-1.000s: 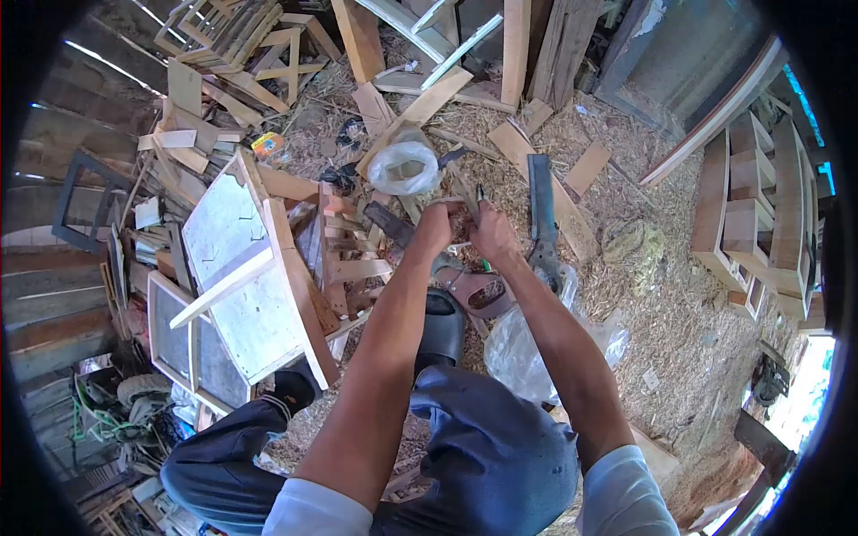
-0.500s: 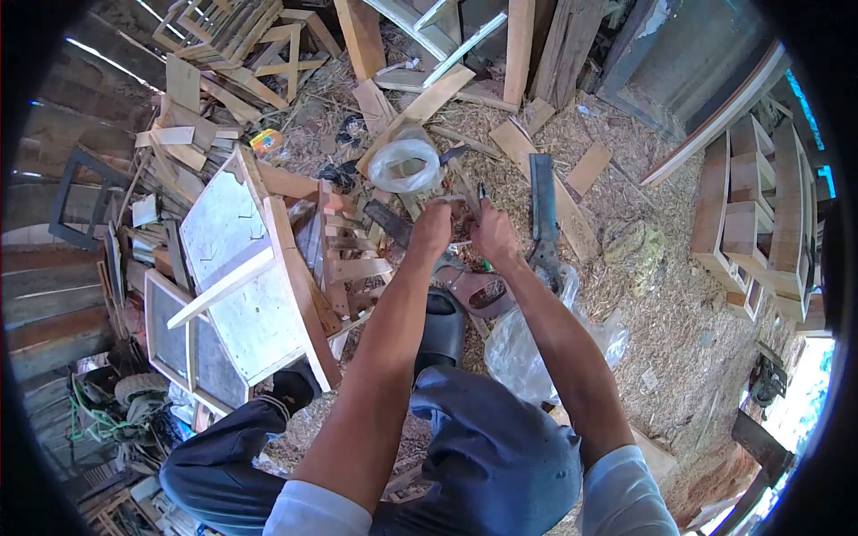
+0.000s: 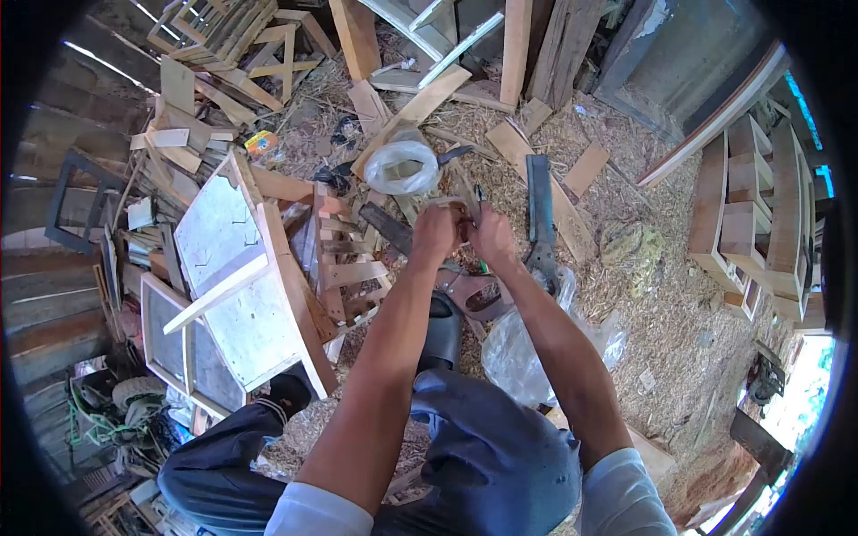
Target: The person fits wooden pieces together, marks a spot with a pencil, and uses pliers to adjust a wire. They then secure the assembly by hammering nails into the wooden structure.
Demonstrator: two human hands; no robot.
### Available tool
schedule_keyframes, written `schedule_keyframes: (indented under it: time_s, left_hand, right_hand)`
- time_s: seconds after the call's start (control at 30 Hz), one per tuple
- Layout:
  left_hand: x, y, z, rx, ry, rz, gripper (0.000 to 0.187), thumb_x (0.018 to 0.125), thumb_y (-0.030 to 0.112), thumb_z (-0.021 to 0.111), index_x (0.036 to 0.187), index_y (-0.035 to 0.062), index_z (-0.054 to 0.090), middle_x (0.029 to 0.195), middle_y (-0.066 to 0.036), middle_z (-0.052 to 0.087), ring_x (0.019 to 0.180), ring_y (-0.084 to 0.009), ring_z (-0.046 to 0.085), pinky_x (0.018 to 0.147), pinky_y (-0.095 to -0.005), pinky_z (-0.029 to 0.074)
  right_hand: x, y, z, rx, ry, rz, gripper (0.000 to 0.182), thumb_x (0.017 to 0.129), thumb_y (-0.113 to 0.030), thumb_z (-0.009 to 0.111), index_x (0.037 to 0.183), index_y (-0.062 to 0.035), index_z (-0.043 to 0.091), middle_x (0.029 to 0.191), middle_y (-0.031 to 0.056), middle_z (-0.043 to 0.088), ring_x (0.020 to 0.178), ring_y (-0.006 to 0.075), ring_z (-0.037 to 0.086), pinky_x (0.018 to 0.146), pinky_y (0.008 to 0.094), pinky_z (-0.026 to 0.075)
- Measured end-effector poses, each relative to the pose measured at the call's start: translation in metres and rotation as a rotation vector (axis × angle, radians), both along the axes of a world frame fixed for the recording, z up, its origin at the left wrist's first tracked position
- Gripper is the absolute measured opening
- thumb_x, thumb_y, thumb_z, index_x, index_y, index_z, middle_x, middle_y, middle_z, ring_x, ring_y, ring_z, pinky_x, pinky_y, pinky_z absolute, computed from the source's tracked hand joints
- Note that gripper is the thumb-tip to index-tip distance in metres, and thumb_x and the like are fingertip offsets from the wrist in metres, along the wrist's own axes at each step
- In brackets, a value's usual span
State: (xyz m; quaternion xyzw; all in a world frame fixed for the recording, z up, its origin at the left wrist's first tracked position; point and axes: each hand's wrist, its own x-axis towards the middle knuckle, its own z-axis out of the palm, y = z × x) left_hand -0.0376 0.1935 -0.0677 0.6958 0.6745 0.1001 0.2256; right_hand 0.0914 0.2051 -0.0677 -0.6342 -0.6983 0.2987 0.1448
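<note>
My left hand (image 3: pixel 436 236) is closed near the middle of the view, with a pale edge showing at its knuckles; what it grips is hidden. Right beside it, my right hand (image 3: pixel 493 239) is wrapped round a thin stick-like tool (image 3: pixel 478 193) with a dark tip, which points away from me. The fingers of both hands nearly meet. Below them lies a handsaw (image 3: pixel 458 288) with a brown handle, its dark blade angling up to the left. To the right of my hands is a long blue-grey metal tool (image 3: pixel 540 192). A rolled-open clear plastic bag (image 3: pixel 377 170) stands just beyond.
A wooden frame with a white panel (image 3: pixel 219 259) leans at the left. Crumpled clear plastic (image 3: pixel 514 362) lies under my right forearm. Wood shavings cover the floor, with loose boards (image 3: pixel 587 170) on it. A wooden shelf unit (image 3: pixel 751 210) stands at the right.
My left hand has turned slightly and come closer to my right hand. The right hand stays nearly in place, still holding the thin tool. The whole view has shifted slightly.
</note>
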Motion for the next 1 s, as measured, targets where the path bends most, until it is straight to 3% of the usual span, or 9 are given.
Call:
schedule_keyframes:
  time_s: [0.07, 0.17, 0.4, 0.5, 0.63, 0.77, 0.87, 0.97, 1.0]
  left_hand:
    - [-0.003, 0.001, 0.015, -0.148, -0.193, 0.124, 0.020, 0.077, 0.020, 0.067, 0.094, 0.0102, 0.071, 0.090, -0.015, 0.069, 0.086, -0.0318, 0.065, 0.078, -0.0398, 0.050]
    - [-0.008, 0.000, -0.013, -0.080, -0.479, 0.234, 0.021, 0.075, 0.019, 0.069, 0.094, 0.0094, 0.071, 0.084, -0.016, 0.069, 0.081, -0.0319, 0.066, 0.076, -0.0382, 0.050]
    - [-0.007, -0.014, 0.022, -0.102, -0.329, 0.269, 0.021, 0.075, 0.013, 0.065, 0.095, 0.0089, 0.070, 0.093, -0.018, 0.068, 0.088, -0.0344, 0.064, 0.078, -0.0403, 0.049]
    - [-0.003, -0.021, 0.044, 0.286, -0.243, 0.179, 0.017, 0.072, 0.014, 0.068, 0.089, 0.0103, 0.071, 0.088, -0.015, 0.068, 0.085, -0.0330, 0.065, 0.079, -0.0420, 0.049]
    - [-0.003, -0.013, 0.044, 0.020, -0.523, 0.337, 0.021, 0.075, 0.010, 0.067, 0.095, 0.0040, 0.067, 0.086, -0.015, 0.069, 0.082, -0.0276, 0.067, 0.073, -0.0343, 0.051]
    - [0.003, -0.012, 0.048, 0.084, -0.724, 0.373, 0.019, 0.077, 0.003, 0.063, 0.095, 0.0003, 0.066, 0.085, -0.010, 0.070, 0.076, -0.0161, 0.067, 0.066, -0.0294, 0.051]
    - [0.008, -0.010, 0.099, -0.048, -0.889, 0.475, 0.025, 0.076, 0.007, 0.065, 0.100, -0.0007, 0.066, 0.083, -0.014, 0.070, 0.075, -0.0201, 0.068, 0.069, -0.0302, 0.051]
    - [0.010, 0.010, 0.096, 0.045, -1.097, 0.470, 0.025, 0.080, 0.003, 0.062, 0.103, -0.0055, 0.062, 0.086, -0.009, 0.069, 0.072, -0.0145, 0.065, 0.060, -0.0253, 0.052]
    - [0.009, 0.010, 0.115, 0.035, -1.132, 0.459, 0.026, 0.081, 0.004, 0.065, 0.103, -0.0072, 0.061, 0.084, -0.009, 0.068, 0.071, -0.0155, 0.065, 0.059, -0.0260, 0.052]
  right_hand:
    - [-0.001, 0.001, 0.000, 0.007, 0.031, -0.029, 0.035, 0.076, -0.016, 0.069, 0.099, 0.0044, 0.052, 0.080, 0.0262, 0.064, 0.081, 0.0439, 0.063, 0.071, 0.0488, 0.051]
    - [0.004, 0.004, 0.000, 0.064, 0.092, 0.000, 0.033, 0.078, -0.016, 0.068, 0.098, 0.0041, 0.052, 0.081, 0.0252, 0.064, 0.081, 0.0437, 0.063, 0.071, 0.0479, 0.051]
    - [0.002, 0.003, 0.013, 0.040, 0.053, -0.016, 0.031, 0.080, -0.016, 0.066, 0.099, 0.0026, 0.050, 0.081, 0.0253, 0.064, 0.081, 0.0437, 0.063, 0.072, 0.0490, 0.050]
    - [0.001, 0.004, 0.021, 0.005, 0.083, 0.007, 0.032, 0.082, -0.016, 0.064, 0.102, 0.0018, 0.049, 0.083, 0.0293, 0.062, 0.084, 0.0465, 0.061, 0.073, 0.0531, 0.048]
    - [-0.002, 0.002, 0.041, 0.099, 0.138, -0.017, 0.028, 0.082, -0.016, 0.066, 0.096, 0.0020, 0.049, 0.082, 0.0250, 0.064, 0.081, 0.0430, 0.063, 0.070, 0.0498, 0.049]
    - [-0.001, 0.004, 0.066, 0.202, 0.237, -0.043, 0.030, 0.082, -0.021, 0.069, 0.092, 0.0014, 0.051, 0.082, 0.0201, 0.065, 0.079, 0.0378, 0.065, 0.068, 0.0444, 0.051]
    - [-0.001, 0.012, 0.095, 0.226, 0.283, -0.087, 0.028, 0.080, -0.015, 0.071, 0.091, 0.0017, 0.052, 0.079, 0.0187, 0.065, 0.077, 0.0360, 0.066, 0.067, 0.0426, 0.051]
    - [-0.003, 0.015, 0.139, 0.238, 0.308, -0.110, 0.025, 0.079, -0.012, 0.071, 0.091, 0.0010, 0.053, 0.077, 0.0161, 0.066, 0.074, 0.0326, 0.067, 0.066, 0.0400, 0.051]
    - [-0.002, 0.017, 0.149, 0.238, 0.309, -0.107, 0.024, 0.080, -0.012, 0.071, 0.091, 0.0009, 0.053, 0.077, 0.0157, 0.066, 0.073, 0.0326, 0.067, 0.066, 0.0398, 0.051]
